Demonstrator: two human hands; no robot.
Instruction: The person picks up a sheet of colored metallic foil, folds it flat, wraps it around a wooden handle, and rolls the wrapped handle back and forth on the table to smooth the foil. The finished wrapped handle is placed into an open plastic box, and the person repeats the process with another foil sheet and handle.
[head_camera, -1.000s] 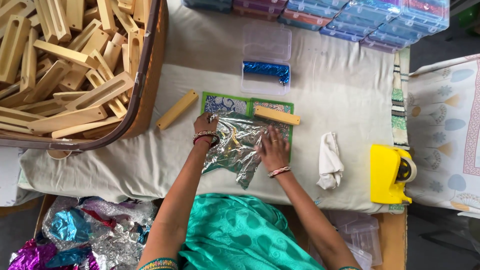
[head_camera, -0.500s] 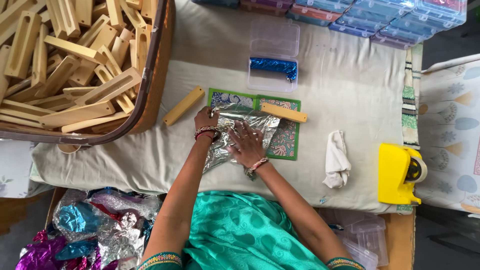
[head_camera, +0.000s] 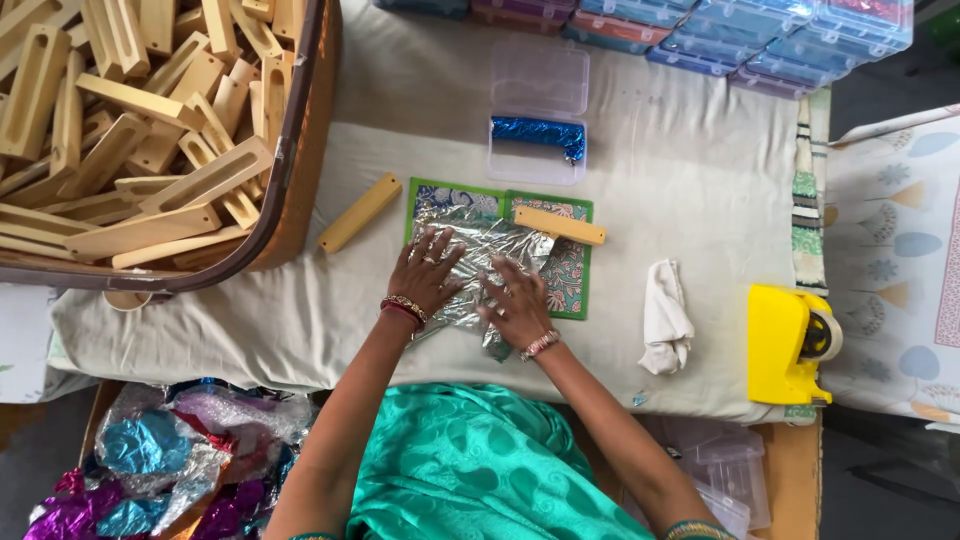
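Observation:
A crinkled silver foil sheet (head_camera: 478, 250) lies on two green-edged patterned mats (head_camera: 570, 275) in the middle of the cloth-covered table. My left hand (head_camera: 426, 272) presses flat on the foil's left part, fingers spread. My right hand (head_camera: 515, 305) lies flat on the foil's lower right part. A wooden block (head_camera: 559, 225) rests across the right mat, just above my right hand. Another wooden block (head_camera: 360, 212) lies to the left of the mats.
A large tub (head_camera: 290, 180) full of wooden blocks fills the upper left. A clear box (head_camera: 538, 130) holding a blue foil-wrapped piece stands behind the mats. White cloth (head_camera: 664, 318) and yellow tape dispenser (head_camera: 785, 345) sit right. Coloured foil sheets (head_camera: 160, 465) lie lower left.
My right hand slid left and down across the foil, nearer my left hand. The foil now lies flatter on the mats.

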